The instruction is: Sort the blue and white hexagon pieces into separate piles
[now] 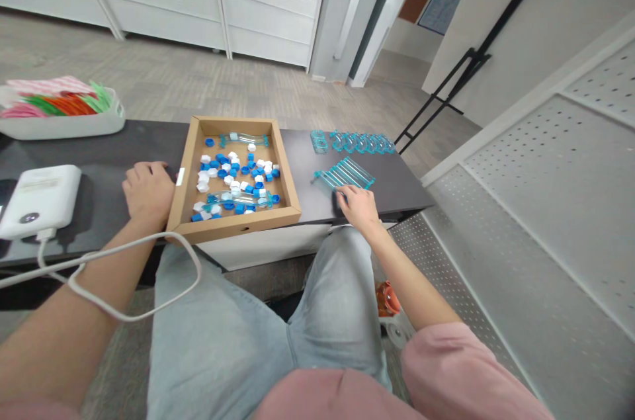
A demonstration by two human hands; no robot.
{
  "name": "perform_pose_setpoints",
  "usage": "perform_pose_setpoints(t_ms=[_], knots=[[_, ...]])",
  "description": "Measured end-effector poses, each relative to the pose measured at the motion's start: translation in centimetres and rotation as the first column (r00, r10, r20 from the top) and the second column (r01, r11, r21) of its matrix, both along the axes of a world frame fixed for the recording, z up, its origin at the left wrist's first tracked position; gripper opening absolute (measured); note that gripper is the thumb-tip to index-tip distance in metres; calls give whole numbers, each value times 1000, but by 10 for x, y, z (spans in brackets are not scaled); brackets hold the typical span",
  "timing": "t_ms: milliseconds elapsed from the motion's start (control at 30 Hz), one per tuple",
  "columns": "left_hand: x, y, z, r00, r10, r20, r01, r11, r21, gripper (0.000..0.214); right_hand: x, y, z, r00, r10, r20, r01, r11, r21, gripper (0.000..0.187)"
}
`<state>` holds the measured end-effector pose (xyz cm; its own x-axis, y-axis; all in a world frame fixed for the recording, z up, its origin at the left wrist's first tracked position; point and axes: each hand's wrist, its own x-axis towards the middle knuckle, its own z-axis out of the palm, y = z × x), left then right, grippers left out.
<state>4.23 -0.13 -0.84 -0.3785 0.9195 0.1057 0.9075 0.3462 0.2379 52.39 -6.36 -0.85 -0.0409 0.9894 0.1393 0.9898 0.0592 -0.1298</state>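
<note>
My left hand rests on the dark tabletop against the left side of a shallow cardboard box, fingers lying flat and holding nothing. Inside the box are many small blue and white hexagonal pieces and clear blue-tinted tube-like parts, at the back and front. My right hand lies palm down at the near edge of a row of clear blue rods, fingers extended. Its fingertips seem to touch the table and perhaps the nearest rods. Behind them stands a line of clear blue ring-shaped parts.
On the left, a white power bank has a white cable looping over my left forearm. A white basket of colourful strips stands behind it. The dark table ends at the right near a perforated white panel.
</note>
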Motion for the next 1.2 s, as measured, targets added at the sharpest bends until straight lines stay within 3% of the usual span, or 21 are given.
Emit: perform_pose_setpoints(t_ms=[200,367,467,600,733,833,900,1000,1100,1200], knots=[[1,-2,1,999,-35,14,35,999,30,61,-9,2,0,969,-5,-248,11,1000,25,36],[1,-4,2,998,-46,43,45,998,36,60,-21,7,8,899,11,-437,56,989,139,34],[1,-5,3,997,-55,56,52,998,47,59,-46,19,24,833,191,-519,-84,971,224,43],[2,-5,4,996,-66,62,61,996,70,59,-107,42,40,795,405,-451,-324,913,249,37],[1,-3,1,998,-46,38,42,995,86,58,-170,68,40,807,470,-357,-454,881,132,31],[0,-2,-1,999,-45,28,43,995,86,59,-189,80,38,801,502,-327,-504,859,85,32],[0,-2,-2,999,-41,22,39,996,82,59,-181,82,39,794,520,-315,-513,851,111,37],[1,-2,-1,999,-32,19,30,995,92,59,-140,77,41,847,453,-279,-419,891,174,38],[2,-3,-1,999,-30,27,27,994,103,59,-76,68,33,941,246,-231,-203,959,198,40],[2,-3,-2,999,-35,41,30,993,116,59,-15,54,14,988,23,-152,1,988,157,48]])
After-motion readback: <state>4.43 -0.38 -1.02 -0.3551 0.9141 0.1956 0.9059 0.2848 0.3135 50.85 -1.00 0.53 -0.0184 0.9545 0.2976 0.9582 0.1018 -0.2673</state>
